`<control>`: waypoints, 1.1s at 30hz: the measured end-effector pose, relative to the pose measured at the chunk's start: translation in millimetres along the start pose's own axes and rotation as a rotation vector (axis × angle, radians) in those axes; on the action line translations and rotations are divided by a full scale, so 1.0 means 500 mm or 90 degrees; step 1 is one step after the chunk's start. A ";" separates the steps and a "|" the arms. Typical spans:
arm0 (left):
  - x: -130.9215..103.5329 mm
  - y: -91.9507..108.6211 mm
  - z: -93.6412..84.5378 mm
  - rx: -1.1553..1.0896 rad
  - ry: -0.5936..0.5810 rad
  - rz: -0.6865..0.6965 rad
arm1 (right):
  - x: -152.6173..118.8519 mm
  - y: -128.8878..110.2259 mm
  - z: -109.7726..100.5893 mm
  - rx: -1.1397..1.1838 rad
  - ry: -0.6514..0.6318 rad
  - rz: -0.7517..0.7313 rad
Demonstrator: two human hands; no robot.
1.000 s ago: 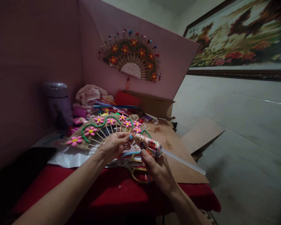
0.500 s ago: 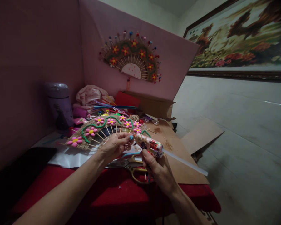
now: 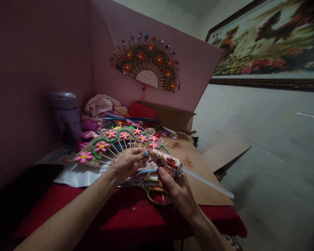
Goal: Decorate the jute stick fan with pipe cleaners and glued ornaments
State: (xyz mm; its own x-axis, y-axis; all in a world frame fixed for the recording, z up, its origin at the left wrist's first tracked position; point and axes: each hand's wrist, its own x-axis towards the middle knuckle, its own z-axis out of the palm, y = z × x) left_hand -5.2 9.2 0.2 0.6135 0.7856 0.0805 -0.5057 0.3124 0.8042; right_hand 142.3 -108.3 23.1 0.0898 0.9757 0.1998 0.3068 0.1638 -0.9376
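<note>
Between the thumb and fingers of my left hand (image 3: 132,159) is a small blue pom-pom (image 3: 147,153). My right hand (image 3: 176,188) is wrapped round a flower-patterned hot glue gun (image 3: 166,162), its nozzle pointing left at the pom-pom, touching it or nearly so. A clear glue stick (image 3: 209,183) sticks out of the gun's back end. Behind my left hand lies a fan (image 3: 102,146) of sticks and twine, with pink flowers and a green wavy trim. Gold-handled scissors (image 3: 148,190) lie below my hands, partly covered by the right one.
Sheets of cardboard (image 3: 206,191) lie on the red tablecloth (image 3: 120,216). A purple tumbler (image 3: 66,120) stands at the back left beside pink cloth (image 3: 103,106) and coloured pipe cleaners (image 3: 131,119). A finished-looking fan (image 3: 149,62) hangs on the pink board (image 3: 193,69).
Both hands stay almost in place. The glue gun has tilted very slightly, and its glue stick's far end sits a little lower and further right.
</note>
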 end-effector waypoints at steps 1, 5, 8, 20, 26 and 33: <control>0.000 0.000 0.000 0.001 0.001 0.000 | 0.000 0.000 0.001 0.001 -0.002 0.004; -0.001 0.000 -0.001 -0.004 0.003 0.001 | 0.000 0.004 0.002 0.001 0.006 0.004; -0.001 -0.001 -0.001 -0.007 0.000 0.001 | 0.000 0.007 0.002 0.001 0.002 0.002; -0.002 0.001 0.001 0.001 0.020 0.001 | 0.004 0.009 0.008 0.052 -0.009 0.041; -0.001 -0.001 0.001 0.006 0.013 0.003 | 0.006 0.020 0.011 0.116 -0.007 0.064; 0.000 -0.002 -0.003 -0.004 0.019 0.001 | 0.026 0.042 -0.094 0.056 0.122 0.012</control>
State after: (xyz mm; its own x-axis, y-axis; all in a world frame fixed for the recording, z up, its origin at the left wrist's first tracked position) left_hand -5.6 9.7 -1.5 0.5947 0.8014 0.0643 -0.5107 0.3147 0.8001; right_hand 194.4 -98.8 19.3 0.2755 0.9346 0.2252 0.2197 0.1668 -0.9612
